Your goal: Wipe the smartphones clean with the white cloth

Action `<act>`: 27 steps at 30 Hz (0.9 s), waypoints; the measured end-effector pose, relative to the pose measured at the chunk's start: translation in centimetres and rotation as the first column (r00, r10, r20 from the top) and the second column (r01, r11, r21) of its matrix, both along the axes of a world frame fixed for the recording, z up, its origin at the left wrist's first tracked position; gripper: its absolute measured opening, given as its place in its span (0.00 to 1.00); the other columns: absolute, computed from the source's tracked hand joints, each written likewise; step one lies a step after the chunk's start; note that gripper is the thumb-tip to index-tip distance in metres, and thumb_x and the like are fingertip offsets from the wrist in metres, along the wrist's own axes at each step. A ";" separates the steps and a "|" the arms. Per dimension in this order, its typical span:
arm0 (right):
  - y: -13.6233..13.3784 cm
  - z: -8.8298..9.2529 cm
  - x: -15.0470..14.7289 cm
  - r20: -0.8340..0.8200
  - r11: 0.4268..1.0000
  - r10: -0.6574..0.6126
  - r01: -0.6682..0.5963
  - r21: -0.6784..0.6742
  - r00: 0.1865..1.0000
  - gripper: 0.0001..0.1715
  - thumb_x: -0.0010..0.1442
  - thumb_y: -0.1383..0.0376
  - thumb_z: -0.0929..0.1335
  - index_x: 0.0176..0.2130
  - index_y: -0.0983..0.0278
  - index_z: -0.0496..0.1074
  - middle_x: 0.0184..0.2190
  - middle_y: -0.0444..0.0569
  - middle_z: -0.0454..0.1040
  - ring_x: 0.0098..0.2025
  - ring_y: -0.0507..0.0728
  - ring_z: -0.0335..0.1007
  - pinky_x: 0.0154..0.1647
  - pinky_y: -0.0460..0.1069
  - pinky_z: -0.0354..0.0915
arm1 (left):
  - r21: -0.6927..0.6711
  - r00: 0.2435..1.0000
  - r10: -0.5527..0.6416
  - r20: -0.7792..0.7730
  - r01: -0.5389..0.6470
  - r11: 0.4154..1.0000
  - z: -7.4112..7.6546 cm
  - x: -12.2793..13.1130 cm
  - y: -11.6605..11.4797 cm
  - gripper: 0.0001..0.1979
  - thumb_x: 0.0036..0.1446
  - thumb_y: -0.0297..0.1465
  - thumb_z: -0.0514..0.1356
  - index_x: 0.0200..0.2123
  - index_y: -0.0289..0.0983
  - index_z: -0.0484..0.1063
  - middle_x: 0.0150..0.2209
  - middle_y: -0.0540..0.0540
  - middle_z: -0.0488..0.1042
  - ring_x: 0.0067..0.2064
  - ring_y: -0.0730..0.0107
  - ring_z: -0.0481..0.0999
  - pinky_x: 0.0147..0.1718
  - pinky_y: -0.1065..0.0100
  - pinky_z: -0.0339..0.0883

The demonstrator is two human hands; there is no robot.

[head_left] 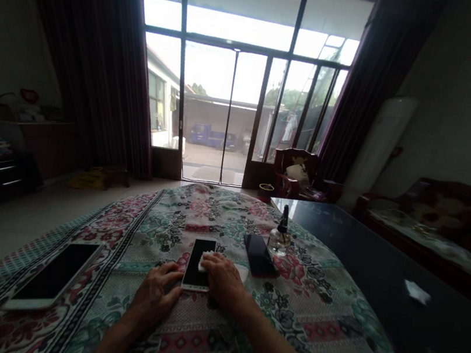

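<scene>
A white-framed phone (196, 263) lies screen up on a floral cloth (309, 305) in front of me. My left hand (156, 294) rests at the phone's lower left edge, fingers curled against its side. My right hand (223, 275) presses a small white wipe (206, 259) onto the screen, fingers closed over it. A dark phone (260, 255) lies just to the right. Beside it stands a small clear spray bottle (280, 237) with a black top. A large white tablet (53, 275) lies at the left.
A dark glossy table (382, 263) adjoins on the right, with a crumpled white scrap (417, 292) on it. A sofa (445, 225) lines the right wall, a wooden chair (295, 174) stands by the glass doors (227, 116), and cabinets (7, 166) stand on the left.
</scene>
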State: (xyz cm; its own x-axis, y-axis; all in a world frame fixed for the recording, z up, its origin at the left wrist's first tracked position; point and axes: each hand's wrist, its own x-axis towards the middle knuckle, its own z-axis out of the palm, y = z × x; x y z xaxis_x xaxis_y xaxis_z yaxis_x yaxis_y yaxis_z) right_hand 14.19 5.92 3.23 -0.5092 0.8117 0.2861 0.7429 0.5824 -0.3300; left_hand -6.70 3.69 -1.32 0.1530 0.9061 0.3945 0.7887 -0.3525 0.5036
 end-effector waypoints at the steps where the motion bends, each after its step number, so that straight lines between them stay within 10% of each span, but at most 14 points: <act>1: -0.1 0.0 0.0 0.001 1.000 0.007 -0.007 0.003 1.000 0.17 0.63 0.73 0.60 0.43 0.61 0.76 0.53 0.48 0.74 0.54 0.58 0.65 0.53 0.50 0.58 | 0.000 1.000 0.002 -0.002 -0.002 1.000 0.0 0.0 0.0 0.13 0.52 0.32 0.62 0.42 0.43 0.81 0.50 0.44 0.77 0.51 0.54 0.75 0.53 0.55 0.68; 10: -0.9 -0.8 -0.2 -0.005 0.975 0.217 -0.216 0.054 0.976 0.14 0.62 0.72 0.62 0.41 0.61 0.74 0.45 0.48 0.76 0.50 0.57 0.66 0.51 0.50 0.59 | -0.012 1.000 0.000 -0.003 0.000 1.000 0.6 0.2 -0.3 0.13 0.52 0.29 0.63 0.41 0.45 0.82 0.50 0.44 0.77 0.50 0.56 0.75 0.53 0.57 0.68; 27: 7.7 -0.2 -1.8 0.064 0.999 0.051 -0.050 -0.016 0.997 0.16 0.63 0.73 0.60 0.39 0.62 0.76 0.45 0.50 0.77 0.50 0.55 0.69 0.52 0.48 0.59 | 0.003 0.999 -0.008 0.043 0.007 1.000 0.6 0.2 -0.4 0.12 0.52 0.33 0.63 0.41 0.45 0.82 0.49 0.45 0.78 0.49 0.57 0.75 0.52 0.58 0.69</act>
State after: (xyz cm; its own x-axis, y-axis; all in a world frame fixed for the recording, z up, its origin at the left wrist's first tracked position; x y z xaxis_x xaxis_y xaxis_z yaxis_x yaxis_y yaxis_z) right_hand 12.36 13.62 3.00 -0.5667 0.7883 0.2397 0.7327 0.6152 -0.2908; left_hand -6.50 3.33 -0.69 0.1426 0.9040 0.4030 0.7636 -0.3596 0.5363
